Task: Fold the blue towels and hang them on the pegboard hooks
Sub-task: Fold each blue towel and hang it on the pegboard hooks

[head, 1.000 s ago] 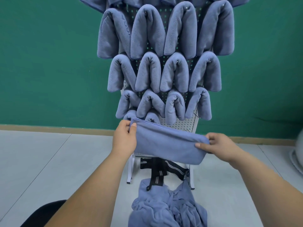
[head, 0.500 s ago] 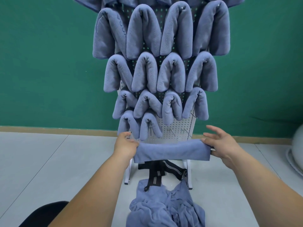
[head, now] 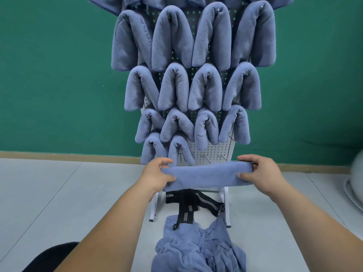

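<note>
I hold a blue towel point(head: 206, 176) folded into a narrow horizontal strip in front of the white pegboard point(head: 214, 154). My left hand point(head: 157, 174) grips its left end and my right hand point(head: 259, 173) grips its right end, thumb under, fingers over the top. Several folded blue towels point(head: 212, 38) hang in rows on the board's hooks. Bare metal hooks point(head: 208, 157) show at the lower right of the board, just above the strip. A heap of loose blue towels point(head: 198, 250) lies below, near my body.
The pegboard stands on white legs point(head: 153, 209) on a grey floor against a green wall. Black straps point(head: 188, 205) hang under the board above the heap. A white rounded object point(head: 355, 179) sits at the right edge. A dark shape point(head: 49, 258) is at the lower left.
The towel went from a wide half-folded panel to a narrow strip. My right hand, open-fingered half a second ago, now grips the right end. Both hands sit lower, below the hung rows.
</note>
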A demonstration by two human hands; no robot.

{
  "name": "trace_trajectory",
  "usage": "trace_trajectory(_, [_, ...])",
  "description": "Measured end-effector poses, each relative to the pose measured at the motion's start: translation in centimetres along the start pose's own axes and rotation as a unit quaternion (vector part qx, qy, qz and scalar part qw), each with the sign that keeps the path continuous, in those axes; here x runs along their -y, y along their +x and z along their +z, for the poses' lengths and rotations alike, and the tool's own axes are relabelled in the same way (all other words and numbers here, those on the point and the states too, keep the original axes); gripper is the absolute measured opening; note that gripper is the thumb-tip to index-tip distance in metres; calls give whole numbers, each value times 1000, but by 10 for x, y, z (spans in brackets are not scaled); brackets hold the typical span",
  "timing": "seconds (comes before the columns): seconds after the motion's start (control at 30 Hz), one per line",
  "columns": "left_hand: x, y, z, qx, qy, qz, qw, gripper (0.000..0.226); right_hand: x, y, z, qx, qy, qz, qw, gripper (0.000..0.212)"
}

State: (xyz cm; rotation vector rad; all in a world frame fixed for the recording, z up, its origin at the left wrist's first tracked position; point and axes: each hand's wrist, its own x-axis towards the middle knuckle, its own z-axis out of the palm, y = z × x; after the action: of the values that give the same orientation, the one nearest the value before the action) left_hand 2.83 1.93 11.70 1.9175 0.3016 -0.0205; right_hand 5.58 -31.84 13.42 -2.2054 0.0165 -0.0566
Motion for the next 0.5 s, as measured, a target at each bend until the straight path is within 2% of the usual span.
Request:
trace_trajectory(0.1, [0, 0, 1, -13, 81, 17, 996, 40, 1, -2, 1, -32, -89, -38, 995, 34])
trace_trajectory(0.23, [0, 1, 0, -45, 165, 27, 985, 11, -2, -1, -1, -47, -103, -35, 993, 14])
trace_trajectory(0.27, [1, 2, 0, -46, 172, 22, 984, 10, -3, 0, -2, -55, -96, -31, 993, 10])
trace_trajectory(0.33, [3, 3, -1, -40, 163, 6, 986, 22, -6, 1, -3, -60, -32, -16, 998, 4])
trace_trajectory(0.4, [3, 3, -1, -32, 115, -16, 993, 24, -8, 2, -3, -47, 57, 9, 997, 4])
trace_trajectory(0.5, [0, 2, 0, -25, 48, -44, 998, 26, -8, 3, -2, -8, 159, 53, 986, 16])
